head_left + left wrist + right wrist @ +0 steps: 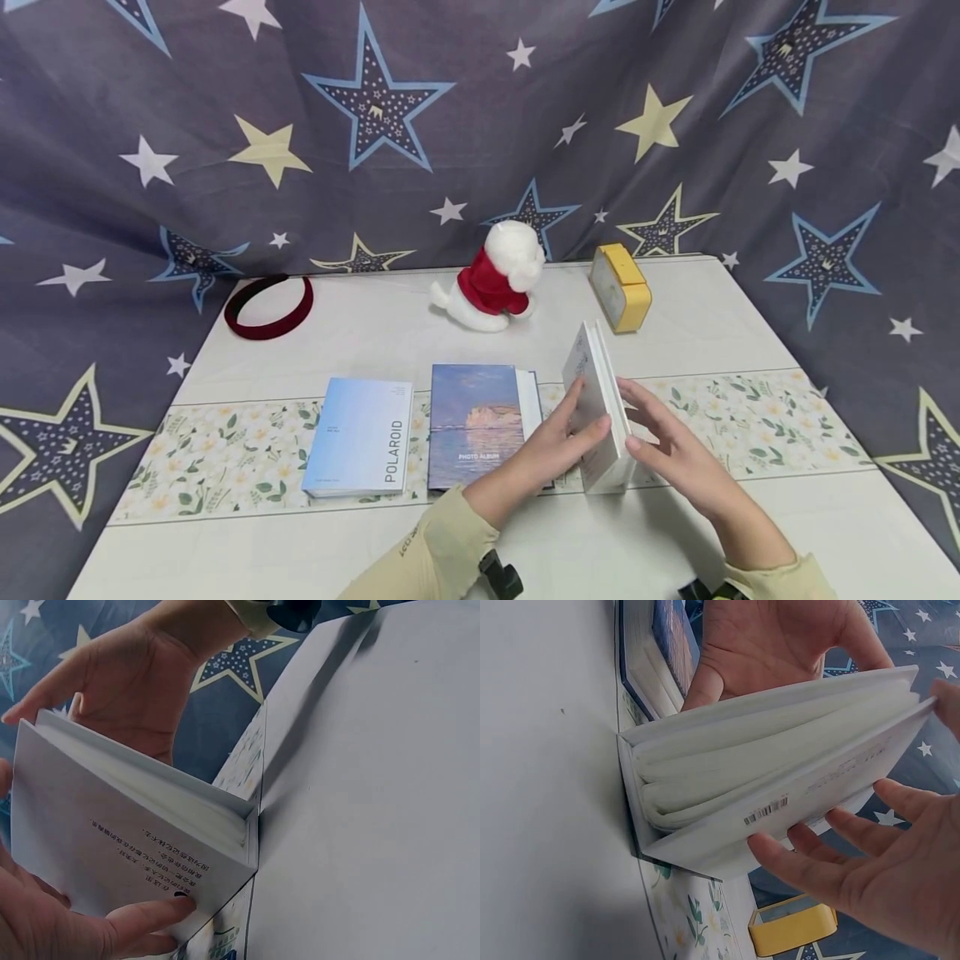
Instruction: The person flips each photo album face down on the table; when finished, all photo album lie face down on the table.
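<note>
- Book point(598, 392), white-covered, is standing on edge on the tabletop point(375, 333), between the two hands, its covers parting slightly and pages showing between them.
- The left hand point(547, 446) is touching the left cover with thumb and fingers extended; small printed text point(142, 859) is showing on that cover in the left wrist view.
- The right hand point(671, 446) is facing it from the other side, fingers spreading and tips touching the cover that is carrying a barcode point(767, 811); how firmly either one is pressing is hard to tell in these dim wrist views.
- Left of the book, a blue photo album point(476, 417) is lying flat, the left forearm partly covering its lower right corner.
- Farther left, a pale blue album point(356, 437) marked POLAROID is lying on the floral strip point(225, 450).
- Behind them, a white plush toy point(491, 283) is wearing a red top, a yellow boxy object point(622, 287) is standing to its right, and a dark red headband point(270, 332) is resting at the far left.
- A star-patterned cloth point(450, 50) is hanging behind everything.
</note>
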`<state>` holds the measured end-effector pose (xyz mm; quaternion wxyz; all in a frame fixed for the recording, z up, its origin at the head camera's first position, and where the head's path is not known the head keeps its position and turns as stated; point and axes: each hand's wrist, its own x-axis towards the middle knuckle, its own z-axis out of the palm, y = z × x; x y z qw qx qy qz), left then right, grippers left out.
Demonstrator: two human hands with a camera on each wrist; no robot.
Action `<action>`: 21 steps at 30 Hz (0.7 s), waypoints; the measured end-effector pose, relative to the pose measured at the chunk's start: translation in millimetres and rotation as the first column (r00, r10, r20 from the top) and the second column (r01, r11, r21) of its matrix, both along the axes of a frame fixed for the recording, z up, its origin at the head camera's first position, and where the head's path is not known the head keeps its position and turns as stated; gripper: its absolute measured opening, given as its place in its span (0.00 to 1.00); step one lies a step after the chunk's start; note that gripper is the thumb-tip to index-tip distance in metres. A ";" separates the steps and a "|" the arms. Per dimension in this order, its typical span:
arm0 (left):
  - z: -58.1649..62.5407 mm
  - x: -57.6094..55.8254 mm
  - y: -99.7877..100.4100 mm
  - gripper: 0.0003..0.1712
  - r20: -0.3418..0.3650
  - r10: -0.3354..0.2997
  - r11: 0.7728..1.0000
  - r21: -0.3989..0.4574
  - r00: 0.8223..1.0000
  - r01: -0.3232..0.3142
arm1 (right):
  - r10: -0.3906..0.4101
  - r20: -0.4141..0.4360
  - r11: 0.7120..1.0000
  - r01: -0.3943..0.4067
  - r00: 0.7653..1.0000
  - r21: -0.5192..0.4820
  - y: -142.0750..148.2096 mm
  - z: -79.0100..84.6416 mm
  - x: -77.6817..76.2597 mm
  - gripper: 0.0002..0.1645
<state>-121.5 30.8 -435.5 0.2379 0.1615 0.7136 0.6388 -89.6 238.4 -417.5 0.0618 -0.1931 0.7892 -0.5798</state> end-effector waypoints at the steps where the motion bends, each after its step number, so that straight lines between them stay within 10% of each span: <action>1: 0.0 -0.2 -0.3 0.50 0.005 -0.004 1.000 0.017 1.000 0.004 | 0.002 -0.009 1.000 -0.002 1.000 0.004 -0.3 -0.1 -0.1 0.39; 10: -1.0 -0.7 0.3 0.54 0.111 -0.068 0.969 0.242 0.991 0.039 | 0.035 -0.089 0.996 -0.027 0.995 0.083 -2.0 -3.5 -0.6 0.50; 21: -2.0 -2.0 -5.0 0.36 0.150 -0.123 0.935 0.348 0.981 0.063 | 0.030 -0.110 0.985 -0.011 0.993 0.171 0.6 -12.4 -2.1 0.52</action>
